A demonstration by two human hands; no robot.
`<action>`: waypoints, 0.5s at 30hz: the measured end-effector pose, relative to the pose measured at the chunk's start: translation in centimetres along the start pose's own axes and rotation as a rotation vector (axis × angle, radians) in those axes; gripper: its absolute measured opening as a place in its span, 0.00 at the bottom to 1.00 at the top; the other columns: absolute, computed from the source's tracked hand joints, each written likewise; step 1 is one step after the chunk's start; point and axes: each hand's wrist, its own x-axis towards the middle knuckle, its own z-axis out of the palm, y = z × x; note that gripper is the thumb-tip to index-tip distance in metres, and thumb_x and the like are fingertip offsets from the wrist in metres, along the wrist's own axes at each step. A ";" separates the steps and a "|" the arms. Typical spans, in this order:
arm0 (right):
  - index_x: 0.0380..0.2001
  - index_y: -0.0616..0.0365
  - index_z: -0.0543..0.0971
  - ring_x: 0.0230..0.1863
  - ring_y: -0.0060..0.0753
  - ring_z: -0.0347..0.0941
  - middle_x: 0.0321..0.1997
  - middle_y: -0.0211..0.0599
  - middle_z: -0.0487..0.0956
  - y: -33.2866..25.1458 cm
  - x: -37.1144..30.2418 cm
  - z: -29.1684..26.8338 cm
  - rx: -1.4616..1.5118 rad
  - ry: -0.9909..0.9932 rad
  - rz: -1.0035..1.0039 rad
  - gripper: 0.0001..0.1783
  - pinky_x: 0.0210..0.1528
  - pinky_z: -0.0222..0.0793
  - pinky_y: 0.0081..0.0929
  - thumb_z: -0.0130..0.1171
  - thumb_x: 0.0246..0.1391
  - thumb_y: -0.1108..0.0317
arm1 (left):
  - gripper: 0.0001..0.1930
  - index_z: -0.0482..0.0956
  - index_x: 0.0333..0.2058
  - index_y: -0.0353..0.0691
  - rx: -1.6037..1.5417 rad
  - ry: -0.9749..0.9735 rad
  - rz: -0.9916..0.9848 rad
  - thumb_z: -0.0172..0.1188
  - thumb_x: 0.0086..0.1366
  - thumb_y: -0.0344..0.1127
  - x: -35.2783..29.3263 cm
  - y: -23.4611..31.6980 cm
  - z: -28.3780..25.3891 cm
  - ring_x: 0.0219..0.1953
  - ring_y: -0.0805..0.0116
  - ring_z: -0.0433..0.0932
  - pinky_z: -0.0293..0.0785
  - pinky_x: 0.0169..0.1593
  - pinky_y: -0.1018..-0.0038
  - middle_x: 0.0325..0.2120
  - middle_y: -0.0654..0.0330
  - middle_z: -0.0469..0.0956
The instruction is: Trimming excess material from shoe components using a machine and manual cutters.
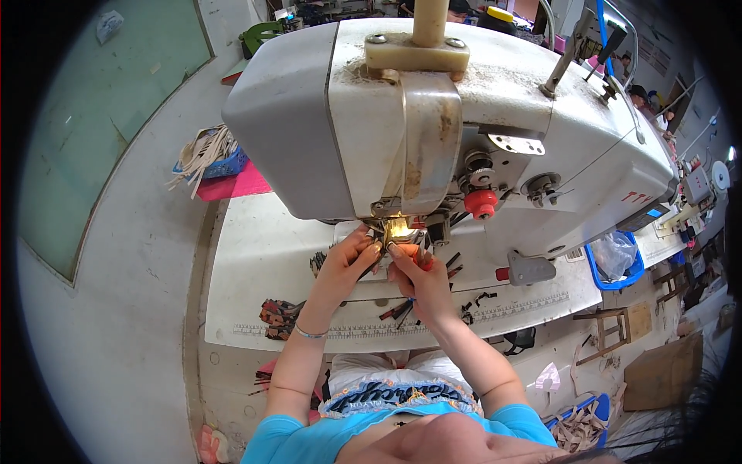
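– Small dark strip (398,241) is held under the lit needle area of the sewing machine (433,124), above the counter (255,271).

– How is it gripped?

– It is pinched by the left hand (348,267) and the right hand (413,274), fingers closed on its edges. It is judged light, thin and soft.

Under the needle of the sewing machine (464,131) sits a small piece (399,229), lit yellow by the machine's lamp, too small and glared to make out its shape. The left hand (346,267) and right hand (417,274) meet at it, fingertips pinching its near edge from either side. An orange tool (421,255) shows in the right hand, mostly hidden by the fingers.
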 end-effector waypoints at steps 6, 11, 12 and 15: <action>0.28 0.61 0.77 0.16 0.08 0.58 0.17 0.24 0.73 0.0 -0.1 0.4 -0.255 0.132 -0.229 0.10 0.19 0.49 0.11 0.58 0.55 0.64 | 0.14 0.69 0.46 0.27 -0.007 0.016 -0.034 0.52 0.64 0.29 -0.1 -0.5 -0.2 0.30 0.80 0.70 0.67 0.37 0.84 0.33 0.63 0.75; 0.27 0.62 0.76 0.18 0.09 0.61 0.16 0.24 0.73 -0.7 0.1 0.4 -0.382 0.151 -0.262 0.11 0.20 0.52 0.11 0.58 0.55 0.64 | 0.11 0.70 0.42 0.30 0.104 0.053 0.056 0.50 0.66 0.31 0.3 0.4 0.5 0.27 0.82 0.66 0.63 0.32 0.84 0.27 0.66 0.71; 0.26 0.62 0.76 0.18 0.09 0.62 0.16 0.24 0.73 -0.7 0.2 0.3 -0.418 0.147 -0.267 0.10 0.20 0.52 0.12 0.58 0.55 0.65 | 0.11 0.70 0.42 0.30 0.104 0.053 0.057 0.50 0.66 0.31 0.4 0.5 0.7 0.27 0.82 0.66 0.63 0.32 0.84 0.27 0.66 0.71; 0.24 0.62 0.75 0.18 0.09 0.62 0.15 0.23 0.72 -0.9 0.4 0.3 -0.447 0.160 -0.295 0.10 0.19 0.53 0.13 0.59 0.53 0.67 | 0.09 0.69 0.29 0.35 0.134 0.105 0.061 0.49 0.66 0.34 0.6 0.3 1.0 0.23 0.82 0.61 0.57 0.29 0.83 0.20 0.67 0.65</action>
